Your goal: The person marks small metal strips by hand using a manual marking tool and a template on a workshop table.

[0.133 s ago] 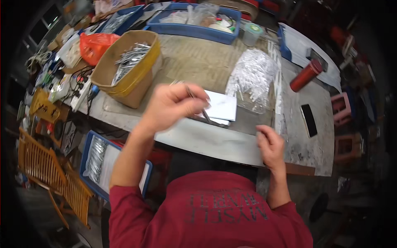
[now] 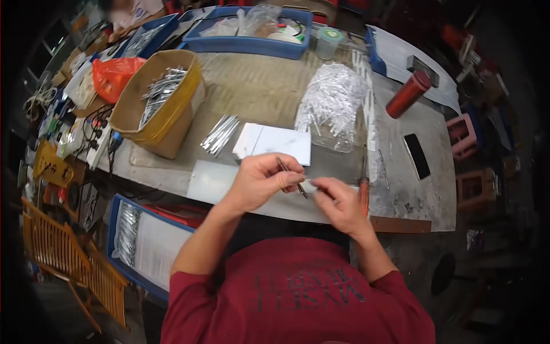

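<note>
My left hand (image 2: 266,180) pinches a thin dark rod (image 2: 302,191). Beside it, my right hand (image 2: 342,208) curls; its grip, I can't tell.

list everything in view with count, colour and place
metal rod: one, dark, in left hand
bin: one, tan and yellow, table left
loose rods: many, silver, in bin and beside it
papers: several, white, table middle
plastic strips: heap, clear, right of papers
tool: one, orange handle, by right hand
phone: one, black, table right
flask: one, red, table right
jar: one, green lid, far edge
trays: at least four, blue, far side and lower left
bag: one, orange, left of bin
chair: one, yellowish, lower left
stools: at least two, pinkish, far right
table: one, greyish, centre
other person: one, pale top, upper left
left hand: one, maroon sleeve, centre
right hand: one, maroon sleeve, beside it
</note>
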Demonstrator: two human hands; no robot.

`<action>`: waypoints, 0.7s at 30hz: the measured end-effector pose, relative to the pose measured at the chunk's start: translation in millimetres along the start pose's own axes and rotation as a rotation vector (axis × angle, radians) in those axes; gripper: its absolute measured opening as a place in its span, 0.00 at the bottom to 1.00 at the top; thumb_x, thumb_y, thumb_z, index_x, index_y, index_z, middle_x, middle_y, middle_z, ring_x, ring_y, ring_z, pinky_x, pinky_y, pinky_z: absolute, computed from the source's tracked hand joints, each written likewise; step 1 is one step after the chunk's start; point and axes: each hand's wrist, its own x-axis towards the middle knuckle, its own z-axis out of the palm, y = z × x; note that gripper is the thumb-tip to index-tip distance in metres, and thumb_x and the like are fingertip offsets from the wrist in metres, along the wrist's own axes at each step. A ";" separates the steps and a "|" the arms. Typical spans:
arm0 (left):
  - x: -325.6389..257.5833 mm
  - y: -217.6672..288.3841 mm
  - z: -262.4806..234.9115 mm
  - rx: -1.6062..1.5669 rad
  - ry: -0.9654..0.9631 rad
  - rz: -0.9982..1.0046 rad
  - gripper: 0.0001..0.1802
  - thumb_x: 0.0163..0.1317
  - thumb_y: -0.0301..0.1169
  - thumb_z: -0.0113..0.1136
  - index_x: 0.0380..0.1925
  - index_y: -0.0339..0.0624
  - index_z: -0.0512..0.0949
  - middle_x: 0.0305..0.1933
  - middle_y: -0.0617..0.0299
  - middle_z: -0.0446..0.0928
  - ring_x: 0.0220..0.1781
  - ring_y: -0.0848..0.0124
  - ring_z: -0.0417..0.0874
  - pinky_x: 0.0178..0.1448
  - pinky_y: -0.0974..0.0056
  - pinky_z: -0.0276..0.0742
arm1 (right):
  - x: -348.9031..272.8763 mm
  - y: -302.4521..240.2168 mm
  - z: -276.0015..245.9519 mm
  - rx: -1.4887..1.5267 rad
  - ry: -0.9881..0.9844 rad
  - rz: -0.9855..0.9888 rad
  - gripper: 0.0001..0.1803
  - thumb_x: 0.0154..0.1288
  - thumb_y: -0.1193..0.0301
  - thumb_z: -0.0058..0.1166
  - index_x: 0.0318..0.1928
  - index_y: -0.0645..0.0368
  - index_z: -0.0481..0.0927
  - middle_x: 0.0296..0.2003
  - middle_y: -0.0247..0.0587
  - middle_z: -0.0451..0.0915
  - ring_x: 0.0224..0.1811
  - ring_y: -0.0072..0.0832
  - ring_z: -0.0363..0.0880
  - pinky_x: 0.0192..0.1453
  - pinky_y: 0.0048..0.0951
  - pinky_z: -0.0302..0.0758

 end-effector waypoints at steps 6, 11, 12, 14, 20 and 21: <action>-8.0 -40.2 16.9 -0.183 0.142 -0.020 0.11 0.53 0.25 0.56 0.36 0.31 0.73 0.33 0.53 0.77 0.28 0.73 0.76 0.33 0.70 0.74 | -4.1 6.5 12.3 0.118 -0.105 0.070 0.08 0.57 0.71 0.49 0.33 0.64 0.72 0.21 0.45 0.72 0.22 0.36 0.71 0.27 0.31 0.67; -14.8 -59.6 17.0 -0.090 0.062 -0.033 0.10 0.54 0.25 0.56 0.36 0.32 0.74 0.37 0.56 0.75 0.32 0.75 0.73 0.35 0.72 0.71 | -4.2 8.5 14.9 0.150 -0.094 0.025 0.08 0.58 0.70 0.48 0.32 0.63 0.73 0.22 0.46 0.72 0.24 0.38 0.72 0.28 0.33 0.66; -15.8 -64.1 14.8 -0.097 0.074 -0.014 0.10 0.54 0.26 0.56 0.35 0.32 0.74 0.36 0.57 0.75 0.31 0.75 0.73 0.35 0.72 0.71 | -3.1 8.7 13.0 0.149 -0.091 0.029 0.08 0.58 0.70 0.48 0.32 0.63 0.73 0.22 0.46 0.72 0.24 0.38 0.72 0.28 0.33 0.66; -17.0 -64.1 13.8 -0.114 0.135 -0.010 0.09 0.55 0.28 0.55 0.33 0.33 0.74 0.33 0.56 0.75 0.30 0.73 0.75 0.35 0.71 0.72 | 3.1 10.9 5.5 0.103 -0.246 0.095 0.09 0.57 0.69 0.48 0.31 0.64 0.73 0.25 0.48 0.74 0.28 0.39 0.74 0.31 0.33 0.68; -16.2 -61.8 2.1 -0.193 0.222 -0.009 0.09 0.59 0.31 0.50 0.33 0.34 0.72 0.32 0.54 0.76 0.32 0.70 0.78 0.34 0.70 0.77 | 55.5 54.0 -20.0 -0.196 0.027 -0.012 0.08 0.54 0.72 0.49 0.33 0.64 0.74 0.26 0.44 0.74 0.28 0.35 0.74 0.34 0.29 0.69; -17.1 -61.4 1.8 -0.193 0.226 -0.033 0.11 0.59 0.33 0.50 0.32 0.35 0.71 0.32 0.54 0.76 0.33 0.67 0.79 0.32 0.69 0.78 | 66.6 62.0 -21.6 -0.267 0.032 0.015 0.09 0.54 0.70 0.48 0.32 0.64 0.75 0.28 0.48 0.75 0.31 0.39 0.74 0.35 0.34 0.69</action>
